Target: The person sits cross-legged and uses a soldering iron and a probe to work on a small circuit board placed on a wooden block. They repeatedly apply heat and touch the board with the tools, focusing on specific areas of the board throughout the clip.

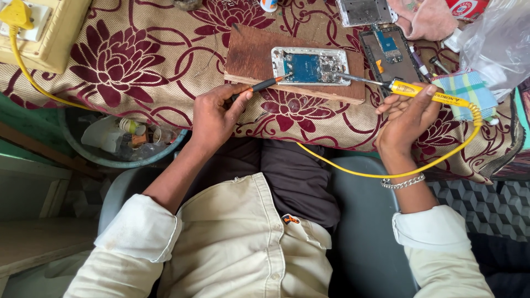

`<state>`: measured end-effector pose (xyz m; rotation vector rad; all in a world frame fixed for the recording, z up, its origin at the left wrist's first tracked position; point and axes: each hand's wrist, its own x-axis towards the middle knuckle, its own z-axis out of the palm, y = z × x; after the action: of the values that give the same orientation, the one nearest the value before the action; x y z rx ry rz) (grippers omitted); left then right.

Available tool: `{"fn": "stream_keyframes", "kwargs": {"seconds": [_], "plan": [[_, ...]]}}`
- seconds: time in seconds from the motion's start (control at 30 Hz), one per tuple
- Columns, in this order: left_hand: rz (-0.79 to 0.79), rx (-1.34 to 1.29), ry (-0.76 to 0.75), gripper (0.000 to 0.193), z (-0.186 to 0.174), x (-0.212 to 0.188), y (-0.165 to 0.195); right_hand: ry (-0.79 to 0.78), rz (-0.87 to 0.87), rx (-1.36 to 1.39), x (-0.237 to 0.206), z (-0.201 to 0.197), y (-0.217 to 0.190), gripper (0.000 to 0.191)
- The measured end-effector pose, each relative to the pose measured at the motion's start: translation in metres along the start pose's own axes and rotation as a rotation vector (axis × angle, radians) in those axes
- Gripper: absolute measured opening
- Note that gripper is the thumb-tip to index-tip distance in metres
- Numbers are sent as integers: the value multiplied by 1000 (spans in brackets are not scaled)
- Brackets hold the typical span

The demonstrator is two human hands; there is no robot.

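1. One floral maroon tablecloth [138, 60] spread under everything.
2. Wooden board [251, 55] lying on the cloth, bearing an opened phone [310, 66] with blue circuit board exposed.
3. Right hand [406, 118] clenched around a yellow soldering iron [419, 91], tip touching the phone's right edge.
4. Left hand [212, 116] pinching a slim black-and-orange tool [264, 84], tip at the phone's left side.

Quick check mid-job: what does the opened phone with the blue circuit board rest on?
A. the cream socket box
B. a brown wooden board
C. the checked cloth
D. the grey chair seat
B: the opened phone with the blue circuit board lies flat on the brown wooden board, which sits on the floral cloth.
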<state>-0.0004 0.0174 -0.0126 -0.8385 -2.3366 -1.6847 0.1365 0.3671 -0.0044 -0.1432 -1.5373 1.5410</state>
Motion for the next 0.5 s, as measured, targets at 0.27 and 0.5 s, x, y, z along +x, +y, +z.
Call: {"fn": "stream_keyframes", "kwargs": {"seconds": [0.27,0.5], "plan": [[85,-4,21,23,-1,-1,-1,-27,-28,-6,-1,0,-1,48],[57,2,12,23,-1,-1,0,-57,-44,-48,-1,-2,1,46]]}}
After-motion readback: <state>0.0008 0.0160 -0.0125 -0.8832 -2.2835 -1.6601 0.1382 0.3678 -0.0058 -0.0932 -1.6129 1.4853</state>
